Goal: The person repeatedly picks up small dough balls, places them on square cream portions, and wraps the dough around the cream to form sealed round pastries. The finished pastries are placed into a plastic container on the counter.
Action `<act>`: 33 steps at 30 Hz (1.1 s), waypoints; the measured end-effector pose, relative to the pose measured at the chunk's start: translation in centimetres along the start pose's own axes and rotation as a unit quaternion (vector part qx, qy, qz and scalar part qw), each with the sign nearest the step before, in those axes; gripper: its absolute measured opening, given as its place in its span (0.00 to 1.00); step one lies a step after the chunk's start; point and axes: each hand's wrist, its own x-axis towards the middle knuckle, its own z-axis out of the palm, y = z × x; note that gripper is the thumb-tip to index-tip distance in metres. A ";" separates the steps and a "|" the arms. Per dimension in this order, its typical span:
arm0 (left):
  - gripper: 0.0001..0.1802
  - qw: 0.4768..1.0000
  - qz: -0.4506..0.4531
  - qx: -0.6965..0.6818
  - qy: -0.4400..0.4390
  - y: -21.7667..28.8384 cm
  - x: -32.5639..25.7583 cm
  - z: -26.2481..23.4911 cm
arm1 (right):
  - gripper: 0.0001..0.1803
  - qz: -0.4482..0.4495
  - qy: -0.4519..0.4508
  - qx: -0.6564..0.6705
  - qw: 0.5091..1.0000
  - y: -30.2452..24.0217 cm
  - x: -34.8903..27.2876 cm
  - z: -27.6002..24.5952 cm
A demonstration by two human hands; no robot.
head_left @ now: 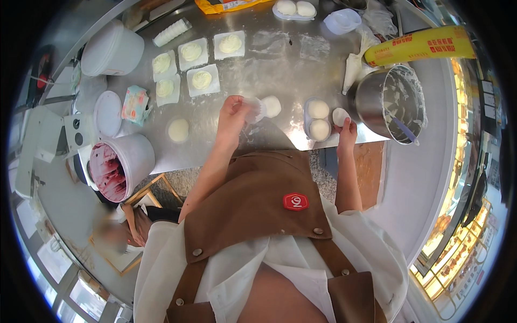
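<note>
White round bun held up in the fingers of the right hand, just beside a clear tray in which two more buns are seated.

The hands are held well apart above the steel table; a thin, pale wrapper is pinched by the left hand, and next to it a white ball is seen, though whether the two touch cannot be told. Beyond the left hand, five white squares topped with swirls of pale cream are laid out, and a flat round of dough is set nearer the edge. To the right, a metal bowl smeared with white is placed, with a bluish spatula leaned inside it.
</note>
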 end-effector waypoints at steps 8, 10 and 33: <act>0.20 0.992 -0.036 -0.114 -0.043 -1.4 -0.3 -3.1 | 0.25 -0.343 0.118 -0.413 0.836 -5.2 -4.4 2.2; 0.21 0.997 -0.029 -0.070 -0.030 -1.2 -0.6 -3.2 | 0.25 -0.386 0.021 -0.345 0.855 -9.0 -7.3 5.3; 0.17 0.995 0.101 0.012 -0.016 -2.3 0.5 -2.0 | 0.18 0.177 -0.513 0.236 0.806 -18.9 -14.6 16.1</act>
